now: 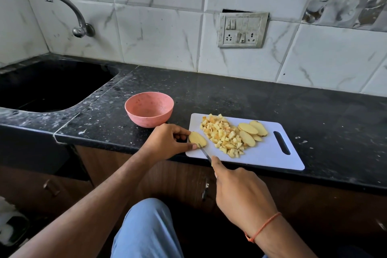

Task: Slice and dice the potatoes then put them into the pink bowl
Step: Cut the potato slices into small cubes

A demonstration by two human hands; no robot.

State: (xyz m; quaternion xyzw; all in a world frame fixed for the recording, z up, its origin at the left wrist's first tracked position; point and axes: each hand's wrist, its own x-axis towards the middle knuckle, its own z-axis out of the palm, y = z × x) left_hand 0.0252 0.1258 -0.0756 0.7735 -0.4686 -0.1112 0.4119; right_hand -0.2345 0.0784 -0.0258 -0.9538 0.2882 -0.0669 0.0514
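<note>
Two hands at work: left hand (167,140) pinches a potato slice (197,139) at the cutting board's (272,159) left edge, right hand (240,192) grips the knife (204,152), tip on that slice. Diced potato (222,135) and more slices (252,131) lie right; pink bowl (149,109) sits far-left on the table (251,98).

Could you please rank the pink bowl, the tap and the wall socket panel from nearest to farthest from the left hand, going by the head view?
From the left hand:
1. Pink bowl, just behind it.
2. Tap, far left on the wall.
3. Wall socket panel, back right.
Tap and panel are nearly too close to call.
</note>
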